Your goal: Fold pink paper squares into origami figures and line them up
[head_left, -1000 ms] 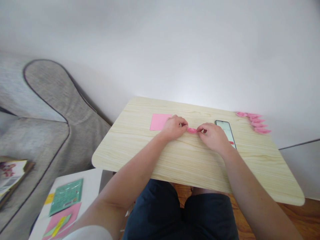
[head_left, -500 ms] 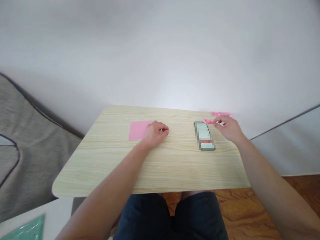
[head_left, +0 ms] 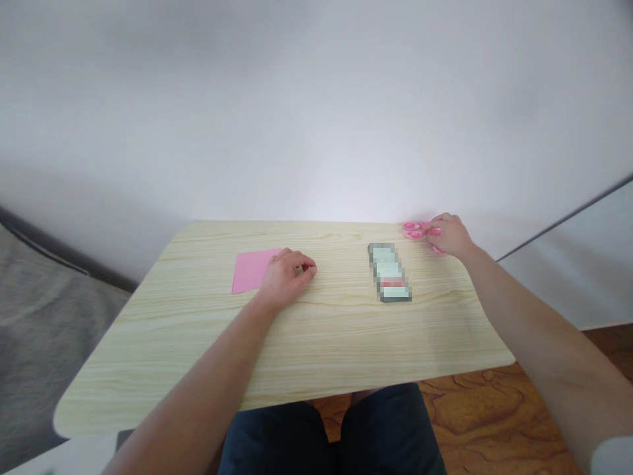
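Note:
A square sheet of pink paper lies flat on the table, its right side partly under my left hand. That hand rests with fingers curled and thumb tip against the fingertips; nothing shows between them. At the back right edge, my right hand pinches a small pink piece that looks like crumpled or folded paper. It is down beside another pink piece, close to the wall. The fingers partly cover both, so their exact shapes cannot be made out.
A phone, its screen blurred out, lies on the pale wooden table between my hands. Behind the table rises a white wall. Grey fabric hangs or stands at the left.
My right hand has carried its pink piece back and right, from above the phone's top end to beside the other pink piece. The left hand keeps its pose; the view has shifted slightly.

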`<state>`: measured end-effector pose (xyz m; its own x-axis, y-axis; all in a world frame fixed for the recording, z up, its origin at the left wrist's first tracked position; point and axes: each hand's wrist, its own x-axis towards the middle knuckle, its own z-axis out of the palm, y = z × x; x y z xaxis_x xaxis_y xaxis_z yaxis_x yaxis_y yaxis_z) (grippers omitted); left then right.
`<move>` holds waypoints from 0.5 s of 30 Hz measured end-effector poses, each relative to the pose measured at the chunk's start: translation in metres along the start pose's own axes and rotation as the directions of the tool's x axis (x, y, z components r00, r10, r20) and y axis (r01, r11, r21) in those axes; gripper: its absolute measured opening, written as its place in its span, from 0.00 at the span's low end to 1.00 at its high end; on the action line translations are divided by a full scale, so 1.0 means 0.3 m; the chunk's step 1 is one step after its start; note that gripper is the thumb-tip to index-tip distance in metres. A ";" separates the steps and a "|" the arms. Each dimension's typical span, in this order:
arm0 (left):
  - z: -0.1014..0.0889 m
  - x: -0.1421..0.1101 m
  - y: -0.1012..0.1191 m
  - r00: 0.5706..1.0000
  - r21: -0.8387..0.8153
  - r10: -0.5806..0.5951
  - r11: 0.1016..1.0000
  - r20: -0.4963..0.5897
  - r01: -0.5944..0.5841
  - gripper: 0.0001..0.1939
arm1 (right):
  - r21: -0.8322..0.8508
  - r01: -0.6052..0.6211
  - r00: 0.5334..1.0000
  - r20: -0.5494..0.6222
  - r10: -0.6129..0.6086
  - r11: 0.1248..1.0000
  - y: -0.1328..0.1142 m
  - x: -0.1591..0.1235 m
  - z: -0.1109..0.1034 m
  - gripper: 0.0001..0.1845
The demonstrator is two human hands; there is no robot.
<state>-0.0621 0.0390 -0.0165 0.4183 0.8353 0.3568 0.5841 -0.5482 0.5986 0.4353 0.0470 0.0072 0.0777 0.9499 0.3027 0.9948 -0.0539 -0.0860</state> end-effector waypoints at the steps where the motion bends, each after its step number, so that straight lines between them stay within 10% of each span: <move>1: 0.001 0.000 -0.001 1.000 0.000 0.000 1.000 0.001 0.000 0.09 | 0.016 -0.015 1.000 0.011 0.015 1.000 0.003 0.005 0.003 0.12; 15: -0.001 -0.001 0.001 1.000 -0.040 0.005 0.999 -0.012 -0.006 0.08 | 0.069 -0.007 1.000 0.024 0.005 0.998 -0.006 0.027 -0.001 0.15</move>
<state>-0.0623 0.0385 -0.0162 0.4126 0.8330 0.3687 0.5537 -0.5507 0.6246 0.4341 0.0547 0.0103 0.0811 0.9569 0.2789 0.9874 -0.0389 -0.1537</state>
